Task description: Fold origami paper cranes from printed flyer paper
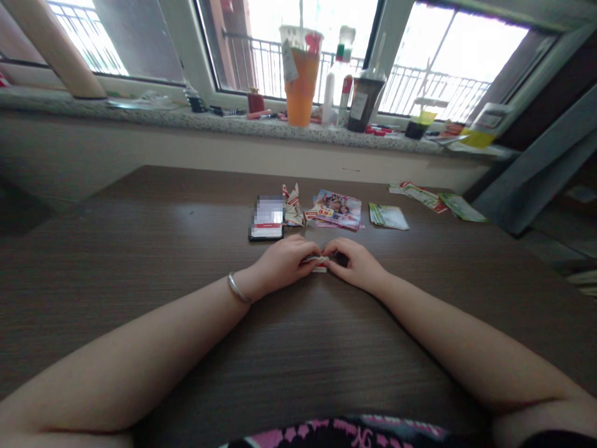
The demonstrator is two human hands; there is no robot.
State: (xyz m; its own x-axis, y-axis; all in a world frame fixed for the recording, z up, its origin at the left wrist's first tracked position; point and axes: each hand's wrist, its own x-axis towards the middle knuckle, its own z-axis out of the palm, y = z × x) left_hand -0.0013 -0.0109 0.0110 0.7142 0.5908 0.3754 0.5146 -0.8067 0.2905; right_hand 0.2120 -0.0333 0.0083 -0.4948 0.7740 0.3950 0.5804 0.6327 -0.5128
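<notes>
Near the middle of the dark table, a small folded piece of printed paper (319,264), white with red, is pinched between both hands. My left hand (290,260), with a silver bangle at its wrist, closes on the paper's left side. From the right, the thumb and fingers of my right hand (353,264) grip the other edge. Most of the paper is hidden by the fingers. Just beyond my left hand stand a phone (267,218) with a lit screen and a folded paper figure (293,207) with pointed tips.
Behind the hands lie a pile of colourful leaflets (338,208), a stack of green-white paper sheets (388,216) and folded paper strips (422,196). The stone windowsill (224,122) carries a tall orange drink cup (301,81), a dark drink cup (365,99) and bottles.
</notes>
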